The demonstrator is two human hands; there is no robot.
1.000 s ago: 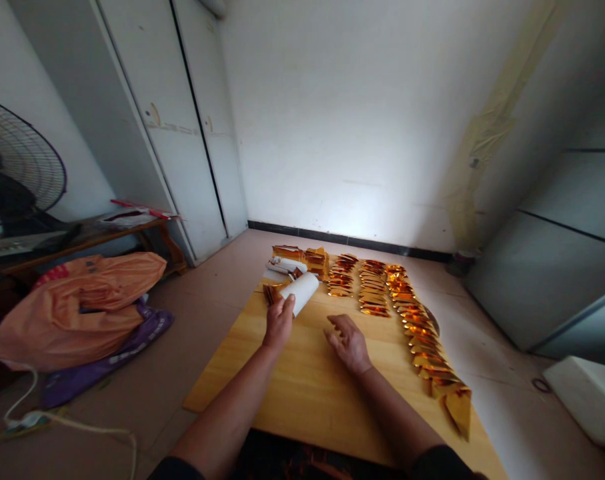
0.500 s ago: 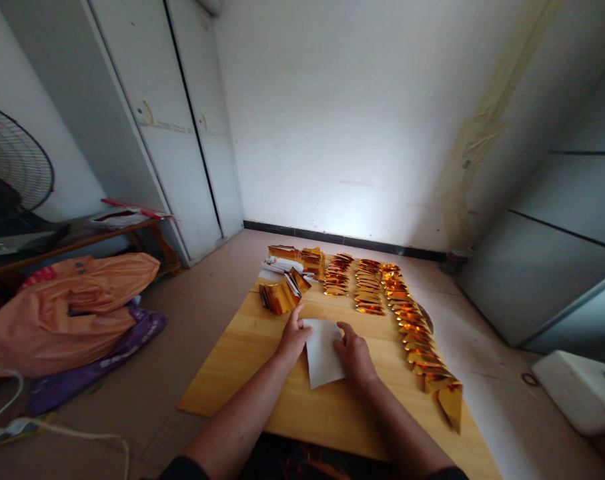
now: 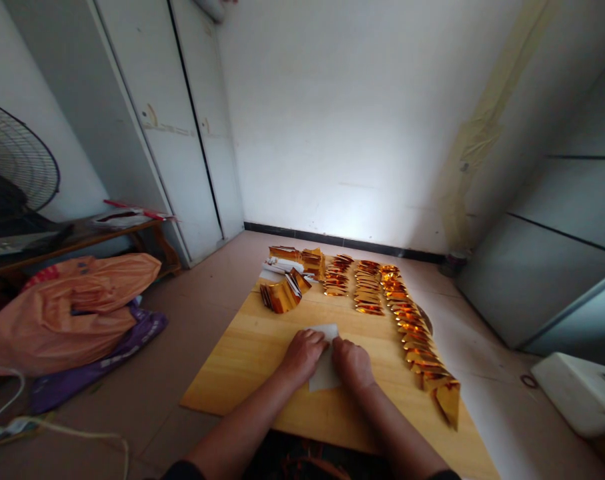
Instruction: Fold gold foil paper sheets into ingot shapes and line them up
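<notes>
- One white sheet (image 3: 324,375) is placed on the table (image 3: 232,360), partly under the left grip (image 3: 302,355) and against the right grip (image 3: 353,365).
- Fingers are curled in both; whether the sheet is pinched or pressed cannot be told.
- Beyond the left grip, curved gold sheets (image 3: 281,297) are stacked.
- Right of the right grip, folded gold pieces (image 3: 413,333) are lined up.

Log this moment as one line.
left hand: on white rectangular paper sheet; right hand: at sheet's right edge; under: yellow-brown wooden board; board's right: row of folded gold foil pieces
</notes>
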